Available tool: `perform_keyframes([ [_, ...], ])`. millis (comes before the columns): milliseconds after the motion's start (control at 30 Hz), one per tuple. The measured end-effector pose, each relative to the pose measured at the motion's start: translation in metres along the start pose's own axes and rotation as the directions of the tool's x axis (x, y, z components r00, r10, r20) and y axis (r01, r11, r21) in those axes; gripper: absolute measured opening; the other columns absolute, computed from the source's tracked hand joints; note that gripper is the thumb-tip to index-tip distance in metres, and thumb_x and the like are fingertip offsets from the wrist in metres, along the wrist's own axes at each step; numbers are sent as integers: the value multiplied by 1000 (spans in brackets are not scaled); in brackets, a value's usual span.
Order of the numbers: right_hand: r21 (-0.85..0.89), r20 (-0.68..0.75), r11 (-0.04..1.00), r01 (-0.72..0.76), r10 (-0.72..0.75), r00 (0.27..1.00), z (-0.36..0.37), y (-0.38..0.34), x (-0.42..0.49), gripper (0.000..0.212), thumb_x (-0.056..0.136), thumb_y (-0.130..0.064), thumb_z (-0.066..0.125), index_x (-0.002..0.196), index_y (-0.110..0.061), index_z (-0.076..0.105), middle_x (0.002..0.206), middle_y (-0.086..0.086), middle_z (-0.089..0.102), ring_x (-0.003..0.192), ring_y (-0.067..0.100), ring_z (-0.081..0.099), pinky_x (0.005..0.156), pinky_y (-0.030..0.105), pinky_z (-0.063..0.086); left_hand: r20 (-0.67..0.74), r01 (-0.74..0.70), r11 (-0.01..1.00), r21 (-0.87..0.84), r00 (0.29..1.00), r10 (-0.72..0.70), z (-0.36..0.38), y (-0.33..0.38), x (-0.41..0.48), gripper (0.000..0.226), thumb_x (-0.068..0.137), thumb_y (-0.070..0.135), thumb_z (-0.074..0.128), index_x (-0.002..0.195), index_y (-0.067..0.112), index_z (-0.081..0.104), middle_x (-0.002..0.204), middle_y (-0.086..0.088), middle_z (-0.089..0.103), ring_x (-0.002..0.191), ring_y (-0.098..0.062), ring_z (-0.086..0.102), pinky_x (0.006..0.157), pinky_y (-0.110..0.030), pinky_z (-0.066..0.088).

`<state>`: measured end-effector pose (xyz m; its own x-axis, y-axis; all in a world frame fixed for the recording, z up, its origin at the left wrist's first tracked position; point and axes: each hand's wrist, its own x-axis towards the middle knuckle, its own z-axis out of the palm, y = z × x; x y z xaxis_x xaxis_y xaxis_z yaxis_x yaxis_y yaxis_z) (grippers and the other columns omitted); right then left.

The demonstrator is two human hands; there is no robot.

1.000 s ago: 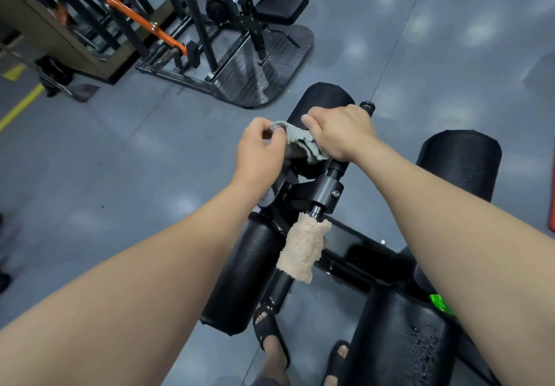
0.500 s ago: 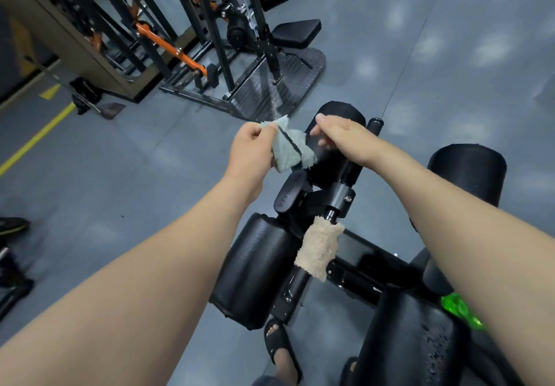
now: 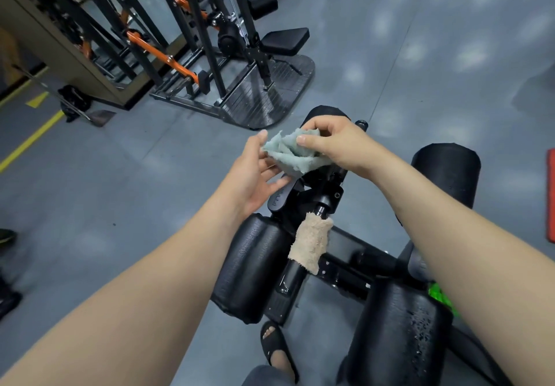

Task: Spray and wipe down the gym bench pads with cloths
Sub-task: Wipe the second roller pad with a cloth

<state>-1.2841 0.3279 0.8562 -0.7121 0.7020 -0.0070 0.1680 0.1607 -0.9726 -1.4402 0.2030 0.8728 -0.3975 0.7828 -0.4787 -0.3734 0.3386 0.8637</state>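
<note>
Apparently to refold a clean face, the right hand (image 3: pixel 336 145) pinches the bunched grey-green cloth (image 3: pixel 292 152) just above the far roller pad (image 3: pixel 326 112), while the left hand (image 3: pixel 255 172) lies open, palm up, touching the cloth's edge.

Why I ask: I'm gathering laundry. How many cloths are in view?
2. One grey-green cloth is pinched in the right hand, beside the left hand; one beige cloth hangs on the bench bar below. Others may be hidden.
</note>
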Motion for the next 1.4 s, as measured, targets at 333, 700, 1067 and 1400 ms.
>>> perform_keyframes([
  [333, 14, 6, 997, -82, 82, 997, -34, -24, -15, 13, 98, -19, 60, 88, -22, 67, 70, -8, 59, 61, 10, 52, 61, 28, 40, 97, -18, 984, 175, 995, 1, 21, -1, -6, 36, 74, 29, 61, 108, 23, 68, 117, 3, 68, 115, -17, 61, 108, -43, 42],
  [700, 599, 12, 783, -168, 201, 980, -49, -21, -30, 18, 95, -10, 39, 92, -9, 57, 80, 6, 64, 72, 21, 60, 66, 30, 49, 192, -107, 924, 366, 981, 37, 37, -8, 6, 31, 71, 30, 66, 93, 10, 58, 95, -9, 52, 92, -23, 47, 90, -39, 39],
  [1067, 527, -277, 833, -169, 357, 892, -58, 18, -45, 31, 95, 1, 54, 114, -24, 53, 75, 4, 55, 50, 11, 54, 64, 34, 60, 131, -154, 903, 402, 985, 110, 59, 15, 31, 20, 89, 11, 55, 107, 19, 56, 98, -6, 58, 69, -19, 55, 58, -31, 45],
  [1400, 37, -279, 835, -549, 536, 796, -49, 74, -77, 34, 99, -19, 49, 132, -25, 50, 105, 14, 72, 89, 28, 71, 89, 45, 60, -40, -99, 522, 847, 968, 249, 75, -18, 55, 28, 97, 15, 50, 123, 20, 59, 127, -4, 58, 93, -20, 59, 78, -30, 48],
])
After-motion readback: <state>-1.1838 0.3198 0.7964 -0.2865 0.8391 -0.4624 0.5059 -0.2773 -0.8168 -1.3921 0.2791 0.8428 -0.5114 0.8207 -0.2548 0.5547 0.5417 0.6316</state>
